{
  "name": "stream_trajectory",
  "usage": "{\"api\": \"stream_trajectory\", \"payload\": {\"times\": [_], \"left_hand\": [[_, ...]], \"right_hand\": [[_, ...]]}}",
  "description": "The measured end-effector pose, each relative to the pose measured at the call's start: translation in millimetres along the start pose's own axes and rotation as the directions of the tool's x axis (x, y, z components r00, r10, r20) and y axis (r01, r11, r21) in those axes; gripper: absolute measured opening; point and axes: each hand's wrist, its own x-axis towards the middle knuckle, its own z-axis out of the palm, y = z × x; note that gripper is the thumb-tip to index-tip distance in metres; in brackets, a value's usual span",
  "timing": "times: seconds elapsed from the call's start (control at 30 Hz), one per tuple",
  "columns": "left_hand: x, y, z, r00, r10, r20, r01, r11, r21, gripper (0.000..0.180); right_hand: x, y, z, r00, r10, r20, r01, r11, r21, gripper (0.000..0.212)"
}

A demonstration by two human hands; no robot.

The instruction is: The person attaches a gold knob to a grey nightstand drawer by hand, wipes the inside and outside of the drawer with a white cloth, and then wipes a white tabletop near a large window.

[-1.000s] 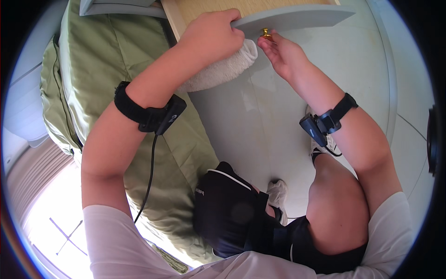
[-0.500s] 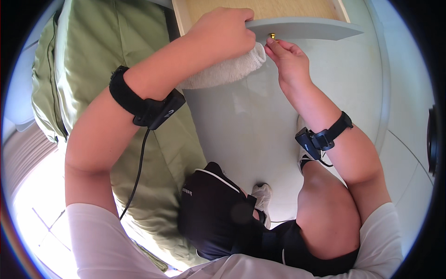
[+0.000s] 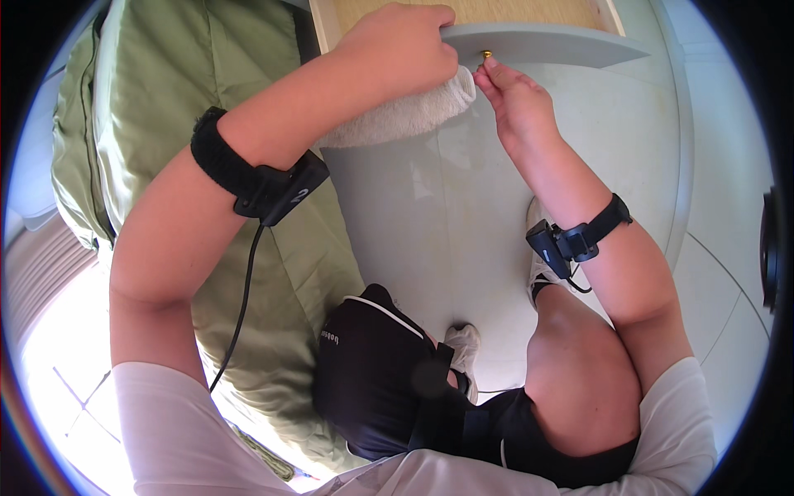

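A wooden drawer (image 3: 529,13) with a curved grey front (image 3: 562,47) stands pulled out at the top of the view. My left hand (image 3: 409,45) is closed over the front's upper edge at its left part. Against the underside of that hand and wrist hangs an off-white fluffy cloth (image 3: 405,122); whether the fingers also pinch it is hidden. On the outer face of the front sits a small gold knob (image 3: 487,54). My right hand (image 3: 517,99) pinches it between thumb and fingers, to the right of the cloth.
A green padded cover (image 3: 240,58) lies along the left, beside the drawer. Black bands with small devices (image 3: 281,190) are strapped on both forearms, a cable (image 3: 242,310) trailing from the left one. My legs and shoes (image 3: 463,351) are below, over the pale tiled floor (image 3: 413,223).
The fingers of my right hand have shifted slightly around the knob. My left hand keeps its place on the drawer front, and the whole view has moved only a little.
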Motion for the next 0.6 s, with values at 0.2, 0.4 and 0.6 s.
{"api": "stream_trajectory", "payload": {"times": [0.2,0.4,0.6], "left_hand": [[-2,4,-7,0.999,-0.034,0.035,0.034,0.999,-0.009,0.019],[-4,7,-8,0.997,-0.027,0.072,0.03,0.999,-0.035,0.02],[-3,6,-3,0.999,-0.023,0.03,0.023,1.0,-0.003,0.022]], "right_hand": [[10,-1,-8,0.99,0.097,0.099,-0.11,0.985,0.131,0.021],[-5,-7,-17,0.968,0.184,0.173,-0.217,0.956,0.195,0.021],[-40,-13,-45,0.939,0.127,0.32,-0.135,0.991,0.002,0.027]]}}
